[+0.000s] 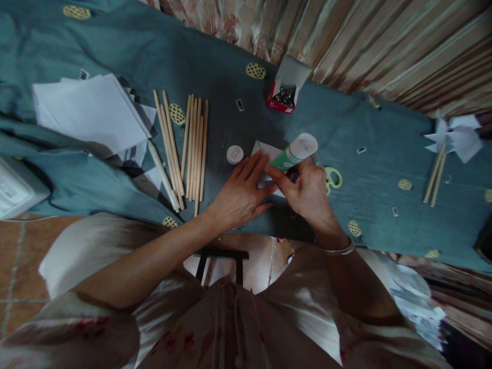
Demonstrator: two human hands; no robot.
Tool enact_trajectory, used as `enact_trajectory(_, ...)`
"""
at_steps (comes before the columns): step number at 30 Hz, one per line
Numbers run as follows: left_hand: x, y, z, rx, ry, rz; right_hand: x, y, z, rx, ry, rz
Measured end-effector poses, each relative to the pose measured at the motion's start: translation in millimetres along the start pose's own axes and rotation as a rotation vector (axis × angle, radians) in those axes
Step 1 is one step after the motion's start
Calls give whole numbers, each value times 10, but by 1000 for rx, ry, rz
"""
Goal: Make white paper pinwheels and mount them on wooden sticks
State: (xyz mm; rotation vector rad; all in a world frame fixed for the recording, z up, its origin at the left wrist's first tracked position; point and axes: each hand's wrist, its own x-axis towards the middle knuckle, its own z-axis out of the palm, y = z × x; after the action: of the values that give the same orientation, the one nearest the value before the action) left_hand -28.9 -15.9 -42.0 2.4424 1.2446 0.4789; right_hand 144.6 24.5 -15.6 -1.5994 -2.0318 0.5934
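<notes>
My right hand (pixel 309 192) is closed around a large glue stick (pixel 294 154) with a green and white tube. The glue stick is tilted, its lower end down at a small white paper (pixel 265 148) on the cloth. Flat on that paper's left side lies my left hand (pixel 246 192), its fingers stretched out. Both hands hide much of the paper, and the glue tip is out of sight. A round white cap (pixel 235 154) rests just beyond my left fingertips. Green-handled scissors (pixel 333 178) lie beside my right hand, partly covered by it.
Several wooden sticks (pixel 196 148) and a pale pen-like tool (pixel 163 174) lie left of my hands, near stacked white paper (pixel 92 115). An opened red box (pixel 283 96) of small metal pieces stands at the back. Paper pinwheels (pixel 457 134) on sticks lie far right.
</notes>
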Motion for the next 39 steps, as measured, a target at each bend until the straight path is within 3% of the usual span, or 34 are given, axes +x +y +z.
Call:
enact_trajectory(18,9,2,-10,8,-10,4,-65,-20,-43,2,-42,-2)
enact_trajectory(39,-2,-6,15,6,11,9,-106,62,-60,-59,29,48)
